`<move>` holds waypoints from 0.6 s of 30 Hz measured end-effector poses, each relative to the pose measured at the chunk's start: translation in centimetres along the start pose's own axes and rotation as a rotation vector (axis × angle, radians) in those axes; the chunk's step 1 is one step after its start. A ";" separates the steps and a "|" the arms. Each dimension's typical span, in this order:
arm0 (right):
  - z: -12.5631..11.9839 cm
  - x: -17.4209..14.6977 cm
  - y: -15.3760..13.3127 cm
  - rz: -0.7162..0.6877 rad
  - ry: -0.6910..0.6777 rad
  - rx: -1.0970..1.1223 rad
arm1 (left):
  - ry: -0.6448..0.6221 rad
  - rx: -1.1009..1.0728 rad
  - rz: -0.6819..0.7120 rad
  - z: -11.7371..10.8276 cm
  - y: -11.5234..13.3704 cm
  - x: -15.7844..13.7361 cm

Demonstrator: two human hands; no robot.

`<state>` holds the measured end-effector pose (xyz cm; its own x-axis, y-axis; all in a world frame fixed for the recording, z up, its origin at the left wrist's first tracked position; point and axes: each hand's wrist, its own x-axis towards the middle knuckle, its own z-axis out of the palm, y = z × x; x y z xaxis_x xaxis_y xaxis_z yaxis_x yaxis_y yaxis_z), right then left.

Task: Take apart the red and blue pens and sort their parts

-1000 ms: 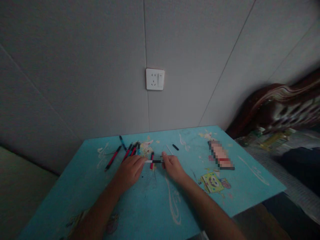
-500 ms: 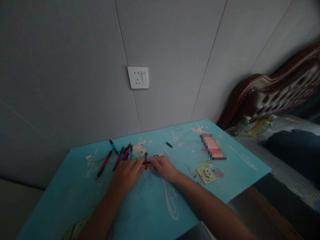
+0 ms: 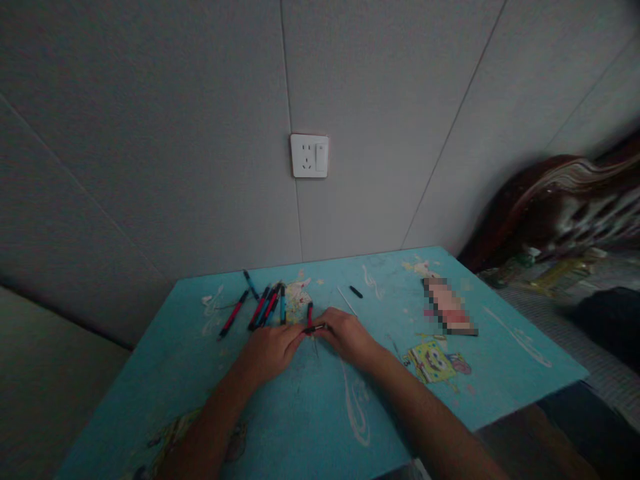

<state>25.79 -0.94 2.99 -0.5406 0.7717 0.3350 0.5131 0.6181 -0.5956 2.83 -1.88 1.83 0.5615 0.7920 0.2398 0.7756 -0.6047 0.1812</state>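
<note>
A slim black plastic-looking pen part (image 3: 314, 329), its long axis nearly nine-to-three o'clock, is pinched at nine by the left hand (image 3: 271, 351), at three by the right hand (image 3: 349, 337).

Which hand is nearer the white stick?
The right hand, just on the near side of the white stick; the left hand is farther off, to its left.

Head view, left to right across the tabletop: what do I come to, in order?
Outermost red-and-black pen → left hand → dark pen part pinched between the hands → right hand → pixelated flat object.
</note>
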 end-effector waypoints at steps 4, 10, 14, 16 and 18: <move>1.2 -0.1 -0.2 0.042 0.012 0.082 | -0.064 -0.004 -0.018 -1.0 0.0 -0.3; 2.8 -0.1 -0.6 0.082 0.106 0.179 | -0.117 0.017 -0.019 -1.1 -0.3 -0.5; 2.8 0.1 -0.7 0.081 0.160 0.222 | -0.104 0.033 -0.041 -1.0 -0.4 -0.4; 2.8 0.2 -0.6 0.145 0.165 0.232 | -0.098 0.045 -0.037 -1.0 -0.3 -0.3; 2.8 0.2 -0.5 0.215 0.139 0.254 | -0.095 0.054 -0.037 -1.0 -0.1 -0.3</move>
<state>23.52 -1.56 1.29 -0.3335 0.9038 0.2681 0.4141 0.3959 -0.8196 2.27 -2.11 2.67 0.5552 0.8195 0.1422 0.8090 -0.5718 0.1363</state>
